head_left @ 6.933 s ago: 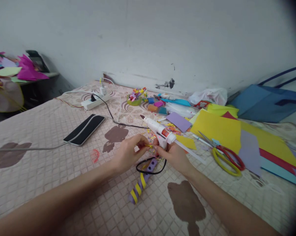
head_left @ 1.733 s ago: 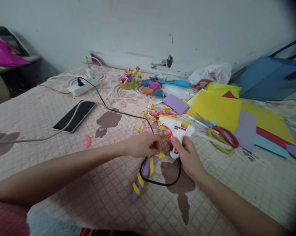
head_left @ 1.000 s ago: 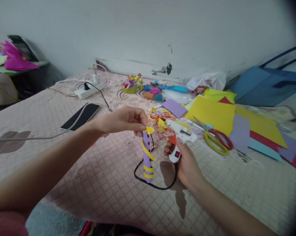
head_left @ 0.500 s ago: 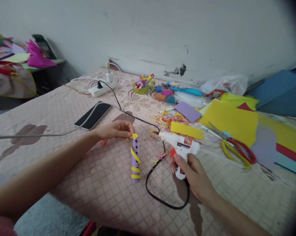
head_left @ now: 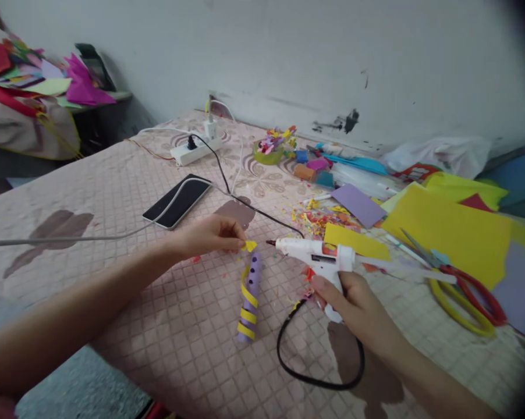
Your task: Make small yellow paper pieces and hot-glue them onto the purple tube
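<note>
My left hand is closed in a pinch on a small yellow paper piece, just above the top end of a purple paper tube. A yellow strip winds round the tube, and black dots run down its upper part. The tube lies on the table, its lower end toward me. My right hand is wrapped round the handle of a white hot glue gun. The gun's dark nozzle points left, a short gap from the yellow piece. From the handle a black cord loops over the cloth.
Red and yellow scissors lie at right beside yellow sheets. Paper scraps are scattered behind the gun. A phone lies left, crossed by a grey cable. Farther back are a power strip and a green bowl.
The glue gun is now more level, its nozzle nearer the yellow piece. My left hand has lifted that piece slightly off the tube's top. The view has shifted a little.
</note>
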Motion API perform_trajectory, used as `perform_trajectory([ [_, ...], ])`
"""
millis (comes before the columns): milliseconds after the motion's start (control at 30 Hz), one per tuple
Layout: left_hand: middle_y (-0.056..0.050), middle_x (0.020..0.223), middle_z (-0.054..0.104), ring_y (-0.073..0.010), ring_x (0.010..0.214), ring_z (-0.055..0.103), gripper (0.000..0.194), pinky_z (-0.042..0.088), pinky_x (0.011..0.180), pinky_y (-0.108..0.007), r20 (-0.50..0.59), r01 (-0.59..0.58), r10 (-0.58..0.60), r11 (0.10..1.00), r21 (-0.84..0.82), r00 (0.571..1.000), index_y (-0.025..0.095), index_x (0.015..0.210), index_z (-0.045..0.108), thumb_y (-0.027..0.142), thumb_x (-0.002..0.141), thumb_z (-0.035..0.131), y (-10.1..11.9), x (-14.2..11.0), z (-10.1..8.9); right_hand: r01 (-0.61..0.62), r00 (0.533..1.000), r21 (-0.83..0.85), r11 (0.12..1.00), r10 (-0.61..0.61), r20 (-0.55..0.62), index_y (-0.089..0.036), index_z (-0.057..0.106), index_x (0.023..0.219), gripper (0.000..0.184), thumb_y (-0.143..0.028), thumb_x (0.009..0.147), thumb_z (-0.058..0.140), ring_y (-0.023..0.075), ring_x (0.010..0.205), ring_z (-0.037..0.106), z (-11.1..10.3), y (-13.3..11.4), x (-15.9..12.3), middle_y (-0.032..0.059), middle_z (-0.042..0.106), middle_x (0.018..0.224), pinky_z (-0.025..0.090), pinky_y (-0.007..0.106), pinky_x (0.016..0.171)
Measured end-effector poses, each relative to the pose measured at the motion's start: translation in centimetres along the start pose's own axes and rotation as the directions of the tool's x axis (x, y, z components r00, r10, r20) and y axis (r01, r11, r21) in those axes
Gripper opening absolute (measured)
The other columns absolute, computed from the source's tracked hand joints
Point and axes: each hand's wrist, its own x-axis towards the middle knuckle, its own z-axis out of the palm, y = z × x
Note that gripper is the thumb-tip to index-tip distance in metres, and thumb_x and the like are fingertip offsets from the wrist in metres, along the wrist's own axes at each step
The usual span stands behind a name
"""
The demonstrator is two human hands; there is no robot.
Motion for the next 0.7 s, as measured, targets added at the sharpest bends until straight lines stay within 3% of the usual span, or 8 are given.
perform_trajectory([
  [233,-0.002,0.068,0.064,-0.0087,0.059,0.054,0.021,0.044,0.055,-0.021,0.065,0.021,-0.026,0.997,0.072,0.998,0.013,0.081,0.066,0.033,0.074,0.067,0.1,0.6,0.5,0.086,0.995,-0.128,0.988,-0.090,-0.029,-0.021,0.052,0.055,0.036,-0.044,0.083,0.051,0.0143,0.048,0.043,-0.5,0.1,0.2,-0.0013,0.048,0.049,0.034,0.026,0.044],
  [433,-0.003,0.072,0.066,-0.0114,0.065,0.060,0.020,0.048,0.060,-0.023,0.038,0.095,-0.096,0.995,0.021,0.995,0.012,0.082,0.066,0.031,0.073,0.067,0.1,0.9,0.0,0.081,0.997,-0.116,0.990,-0.082,-0.008,-0.022,0.052,0.053,0.036,-0.042,0.083,0.052,0.0137,0.044,0.042,-0.4,0.3,-0.1,-0.0021,0.045,0.045,0.032,0.026,0.041],
  [700,-0.007,0.089,0.069,-0.0110,0.069,0.059,0.021,0.048,0.061,-0.022,0.059,0.099,-0.102,0.994,0.045,0.993,0.012,0.081,0.066,0.031,0.072,0.068,0.0,1.2,0.1,0.081,0.996,-0.133,0.988,-0.085,-0.024,-0.022,0.047,0.051,0.038,-0.042,0.083,0.050,0.0120,0.042,0.036,-0.4,0.4,0.1,-0.0031,0.040,0.045,0.028,0.025,0.038],
])
